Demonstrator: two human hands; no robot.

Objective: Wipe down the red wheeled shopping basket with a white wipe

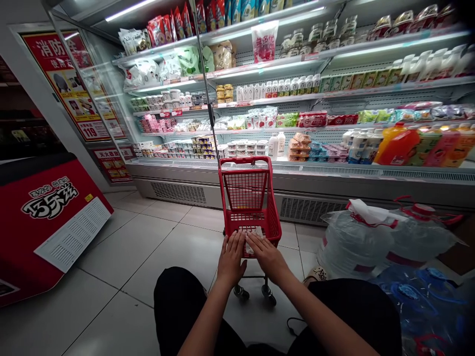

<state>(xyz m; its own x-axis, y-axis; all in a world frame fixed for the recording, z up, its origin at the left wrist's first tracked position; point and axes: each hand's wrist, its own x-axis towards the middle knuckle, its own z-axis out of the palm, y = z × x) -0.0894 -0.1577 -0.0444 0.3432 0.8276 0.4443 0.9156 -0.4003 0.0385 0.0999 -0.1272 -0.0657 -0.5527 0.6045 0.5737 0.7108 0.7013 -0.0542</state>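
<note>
A small red shopping cart (273, 217) stands on the tiled floor in front of me, its basket facing my knees. My left hand (232, 257) is over the near edge of the basket, palm down, fingers stretched forward. Right beside it, my right hand (267, 256) lies in the same way, fingers extended, its fingertips nearly meeting those of the left. A crumpled white tissue (259, 231) shows between and beyond the fingers of my right hand. Whether the palms press on the tissue or the basket is hidden.
An open refrigerated shelf unit (178, 170) with many packages spans the back. At the left is a red freezer (22, 247). Wrapped water jugs (356, 240) and blue bottles (411, 291) sit on the right. My knees flank the cart.
</note>
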